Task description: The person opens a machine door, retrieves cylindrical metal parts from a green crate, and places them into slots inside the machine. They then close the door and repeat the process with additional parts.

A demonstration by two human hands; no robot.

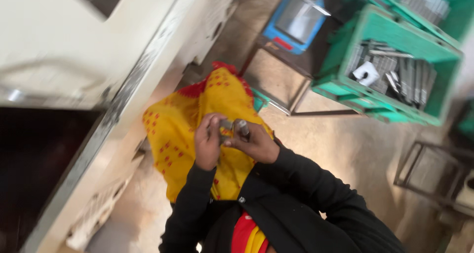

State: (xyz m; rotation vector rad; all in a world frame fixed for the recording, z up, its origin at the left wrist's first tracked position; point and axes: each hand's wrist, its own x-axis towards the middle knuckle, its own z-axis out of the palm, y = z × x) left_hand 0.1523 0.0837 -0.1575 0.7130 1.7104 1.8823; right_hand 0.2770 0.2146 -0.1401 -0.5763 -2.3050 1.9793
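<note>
Head view, near to far. Left hand [207, 140] and right hand [254, 142]: fingers closed on small grey metal pieces [234, 127], held above yellow cloth [197, 114]; long axis unclear through blur. Steady two-handed grip is judged advisable. Beyond: green crate [345, 85] of metal strips [395, 75], blue scale [296, 23].

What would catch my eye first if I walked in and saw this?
Probably the yellow cloth with red dots in the middle, draped over the person's lap. Just above it the left hand and right hand meet around small metal parts. At upper right a green crate of grey metal pieces stands on the floor, with a blue scale beside it.
</note>
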